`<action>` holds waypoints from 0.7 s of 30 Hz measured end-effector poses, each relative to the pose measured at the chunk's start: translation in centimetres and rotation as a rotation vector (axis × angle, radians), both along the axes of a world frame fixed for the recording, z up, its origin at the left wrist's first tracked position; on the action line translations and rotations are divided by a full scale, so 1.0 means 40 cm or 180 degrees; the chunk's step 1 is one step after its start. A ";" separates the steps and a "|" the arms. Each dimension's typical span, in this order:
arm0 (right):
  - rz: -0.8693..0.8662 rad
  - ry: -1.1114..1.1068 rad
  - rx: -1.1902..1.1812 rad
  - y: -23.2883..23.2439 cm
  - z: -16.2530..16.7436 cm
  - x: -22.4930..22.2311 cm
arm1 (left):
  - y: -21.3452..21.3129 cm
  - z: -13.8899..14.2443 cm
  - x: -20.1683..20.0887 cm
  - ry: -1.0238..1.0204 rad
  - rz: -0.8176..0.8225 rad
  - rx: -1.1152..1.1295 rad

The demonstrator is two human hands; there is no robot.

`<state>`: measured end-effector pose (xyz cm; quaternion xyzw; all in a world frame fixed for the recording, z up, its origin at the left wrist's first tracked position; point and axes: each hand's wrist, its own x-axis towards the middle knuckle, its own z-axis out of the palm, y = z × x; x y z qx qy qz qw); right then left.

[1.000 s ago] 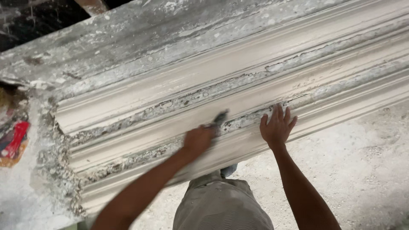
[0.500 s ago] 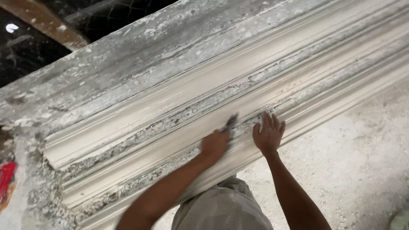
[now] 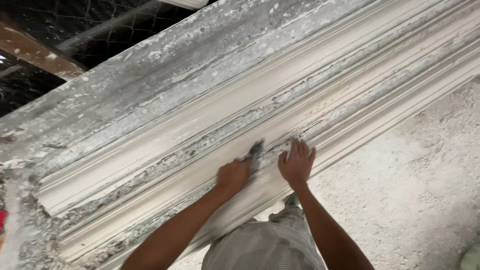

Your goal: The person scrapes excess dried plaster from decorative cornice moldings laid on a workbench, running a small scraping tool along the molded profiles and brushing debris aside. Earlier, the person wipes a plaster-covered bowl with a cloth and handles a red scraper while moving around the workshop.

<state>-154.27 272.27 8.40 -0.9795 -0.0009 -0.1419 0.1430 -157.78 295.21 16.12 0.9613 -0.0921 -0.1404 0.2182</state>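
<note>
So the person is leaning over a long plaster cornice moulding point(image 3: 320, 95) that runs diagonally from lower left to upper right, sitting on a plaster-crusted workbench point(image 3: 125, 85). Left hand point(image 3: 233, 176) is closed into a fist around a small dark scraper point(image 3: 256, 150), and the blade end pokes out past the knuckles and touches one of the grooves in the moulding, right where there's a rough, crumbly grey strip. Can't make out the blade shape, it's too small and dark.

Right hand point(image 3: 297, 163) is just beside it, not holding anything, fingers spread flat and pressed on the moulding's lower ridges. The 2 hands are near each other with the scraper tip between them.

The moulding is mostly smooth off-white with several parallel steps, plus patchy grey bits along 2 of the channels. Its left end is ragged with chunks of dried plaster. Below it is a dusty, gritty floor point(image 3: 420, 200), and the person's light trousers point(image 3: 265, 247) show at the bottom. Wire mesh point(image 3: 75, 20) and a wooden beam point(image 3: 30, 50) sit top left.
</note>
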 end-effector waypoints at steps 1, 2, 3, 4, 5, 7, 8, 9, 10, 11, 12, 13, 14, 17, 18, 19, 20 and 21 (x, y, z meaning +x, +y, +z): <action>0.0010 -0.0006 0.0022 0.003 0.004 0.001 | -0.073 -0.005 0.044 -0.0139 -0.0048 0.0047; 0.0048 0.0009 0.0220 0.003 0.005 -0.002 | -0.146 -0.011 0.086 -0.0277 -0.0079 -0.0003; 0.0094 0.0013 0.0411 -0.001 0.005 -0.002 | -0.205 -0.018 0.122 -0.0427 -0.0104 -0.0058; 0.0142 0.0023 0.0591 -0.010 0.004 -0.005 | -0.241 -0.025 0.143 -0.0123 -0.0128 -0.0105; 0.0272 -0.0139 0.0633 -0.035 0.003 0.002 | -0.270 -0.030 0.168 0.0141 -0.0173 -0.0176; 0.0602 -0.0408 0.0781 -0.097 -0.005 0.022 | -0.253 -0.030 0.170 0.0144 -0.0111 -0.0131; 0.0711 -0.0459 0.0721 -0.144 -0.010 0.034 | -0.228 -0.027 0.155 -0.0069 0.0003 -0.0004; 0.0816 -0.0526 0.0666 -0.220 -0.012 0.065 | -0.181 -0.021 0.136 0.0076 -0.0063 0.0197; 0.0935 -0.0604 0.0595 -0.310 -0.010 0.111 | -0.131 -0.012 0.111 0.0027 -0.0060 0.0188; 0.0914 -0.0691 0.0626 -0.398 -0.007 0.172 | -0.098 -0.003 0.086 -0.0021 -0.0036 0.0187; 0.0888 -0.0754 0.0670 -0.485 -0.007 0.230 | -0.093 -0.003 0.076 0.0008 0.0037 0.0268; 0.0817 -0.0784 0.0571 -0.556 -0.014 0.277 | -0.098 -0.003 0.075 0.0053 0.0073 0.0370; 0.0740 -0.0839 0.0456 -0.622 -0.021 0.331 | -0.116 -0.003 0.077 0.0073 0.0098 0.0460; 0.0866 -0.1106 -0.0030 -0.714 -0.056 0.468 | -0.329 -0.053 0.204 -0.0053 0.0185 0.0498; 0.0751 -0.0815 -0.0137 -0.727 -0.069 0.484 | -0.381 -0.059 0.227 -0.0128 0.0214 0.0466; 0.0618 -0.0549 -0.0251 -0.731 -0.078 0.500 | -0.402 -0.059 0.232 -0.0147 0.0215 0.0412; 0.0485 -0.0314 -0.0351 -0.728 -0.086 0.510 | -0.412 -0.055 0.235 -0.0194 0.0219 0.0377; 0.0484 -0.0282 -0.0262 -0.724 -0.092 0.511 | -0.402 -0.044 0.223 -0.0228 0.0204 0.0360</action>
